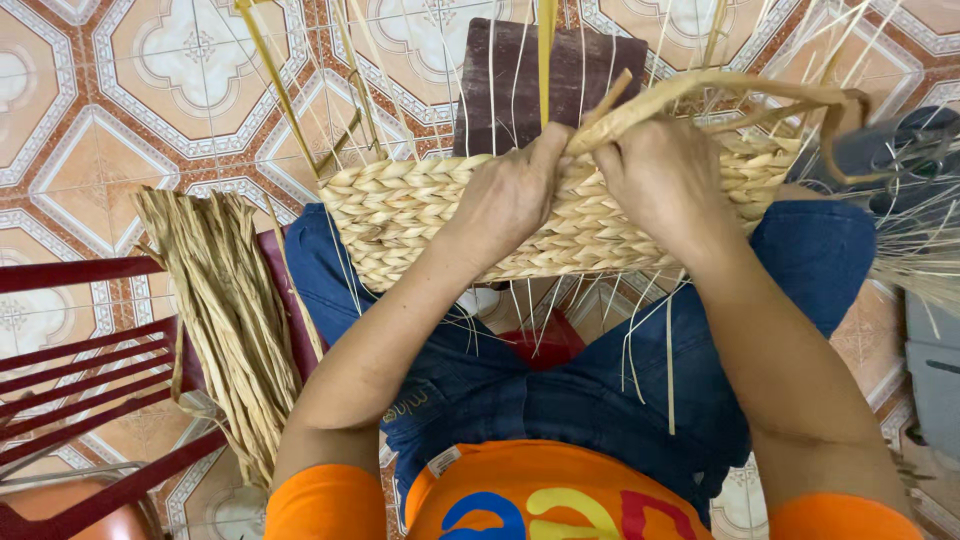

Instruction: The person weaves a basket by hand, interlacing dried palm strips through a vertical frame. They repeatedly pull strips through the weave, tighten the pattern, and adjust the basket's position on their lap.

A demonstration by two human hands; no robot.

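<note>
Two hands worked a straw strand at the rim of a half-woven basket held on the lap.

The basket (560, 215) lay across the person's knees, over blue jeans (560, 390), with thin upright stakes rising from its rim. The left hand (510, 190) pressed on the woven wall, its fingers (548, 145) closed on the strand (700, 90) at the rim. The right hand (665, 175) sat just beside it, fingers curled shut around the same strand, which ran off to the right. A bundle of loose straw (230, 310) lay on a red chair (90, 380) to the left, over the tiled floor (120, 90).
</note>
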